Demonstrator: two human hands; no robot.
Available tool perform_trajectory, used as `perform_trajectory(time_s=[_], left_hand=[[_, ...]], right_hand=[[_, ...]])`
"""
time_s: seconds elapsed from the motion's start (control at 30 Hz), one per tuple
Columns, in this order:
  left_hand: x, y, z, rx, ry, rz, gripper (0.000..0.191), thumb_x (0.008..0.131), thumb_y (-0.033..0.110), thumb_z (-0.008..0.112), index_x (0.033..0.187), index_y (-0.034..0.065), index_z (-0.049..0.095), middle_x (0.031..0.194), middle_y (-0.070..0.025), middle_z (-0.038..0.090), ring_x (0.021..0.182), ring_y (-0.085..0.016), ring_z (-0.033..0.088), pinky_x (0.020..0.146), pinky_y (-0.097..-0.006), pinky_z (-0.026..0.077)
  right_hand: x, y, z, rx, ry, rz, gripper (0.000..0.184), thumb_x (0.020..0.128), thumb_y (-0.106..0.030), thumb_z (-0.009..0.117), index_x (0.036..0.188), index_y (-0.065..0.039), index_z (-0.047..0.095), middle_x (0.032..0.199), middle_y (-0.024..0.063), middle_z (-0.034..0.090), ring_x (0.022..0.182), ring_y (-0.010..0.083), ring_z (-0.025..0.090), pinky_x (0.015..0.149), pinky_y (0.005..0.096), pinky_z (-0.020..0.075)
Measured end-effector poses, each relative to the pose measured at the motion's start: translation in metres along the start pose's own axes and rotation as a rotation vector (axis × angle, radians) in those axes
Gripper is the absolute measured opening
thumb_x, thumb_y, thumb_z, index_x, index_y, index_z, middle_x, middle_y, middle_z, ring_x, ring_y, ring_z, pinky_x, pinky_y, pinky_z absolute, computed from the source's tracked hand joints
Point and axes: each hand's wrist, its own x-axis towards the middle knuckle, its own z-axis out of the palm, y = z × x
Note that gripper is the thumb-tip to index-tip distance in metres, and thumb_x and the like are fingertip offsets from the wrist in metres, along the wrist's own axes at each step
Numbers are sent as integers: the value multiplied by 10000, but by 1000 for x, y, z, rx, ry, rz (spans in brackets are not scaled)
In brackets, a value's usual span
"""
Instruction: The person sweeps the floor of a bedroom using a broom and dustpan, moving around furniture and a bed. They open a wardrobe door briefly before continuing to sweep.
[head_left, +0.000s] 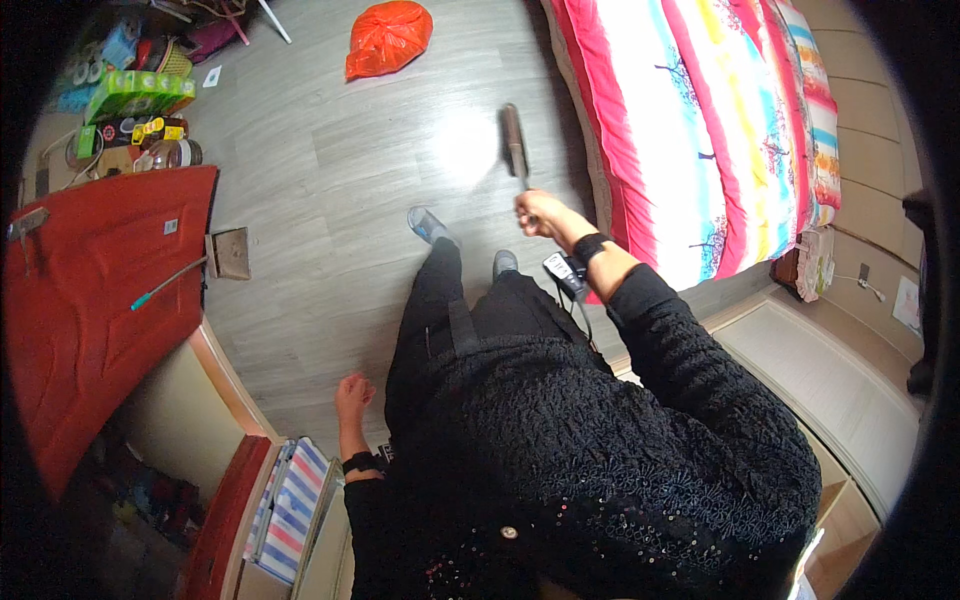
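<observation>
My right hand grips the thin end of a long, narrow brown-and-grey brush-like tool. The tool points away from me above the floor beside the bed; it is blurred, so its exact kind is unclear. My left hand hangs low at my left side with its fingers curled in, and nothing shows in it. Both wrists wear black bands. A bed with a striped pink, white, yellow and blue quilt lies to my right. On the wooden-look floor ahead sits a tied red plastic bag.
A red door stands at the left, with a long-handled dustpan by its edge. Beyond it are green packs, jars and other goods. Striped folded cloth is at lower left; a pale cabinet stands at right.
</observation>
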Motion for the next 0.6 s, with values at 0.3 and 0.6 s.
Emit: perform_trajectory(time_s=[0.3,0.6], left_hand=[[-11,-18,-11,-34,56,-67,237,862,165,556,1036,6,572,788,-66,627,643,-147,629,494,-245,463],[-55,-71,5,-128,84,-161,241,872,204,560,1055,50,584,804,-66,622,676,-176,630,582,-280,487]], right_hand=[[76,28,158,-814,-412,-297,57,697,0,545,744,-32,546,550,91,555,462,210,557,343,359,386],[-11,62,142,-580,-455,2,104,746,-74,528,846,-84,557,473,-3,387,332,128,356,299,299,260]])
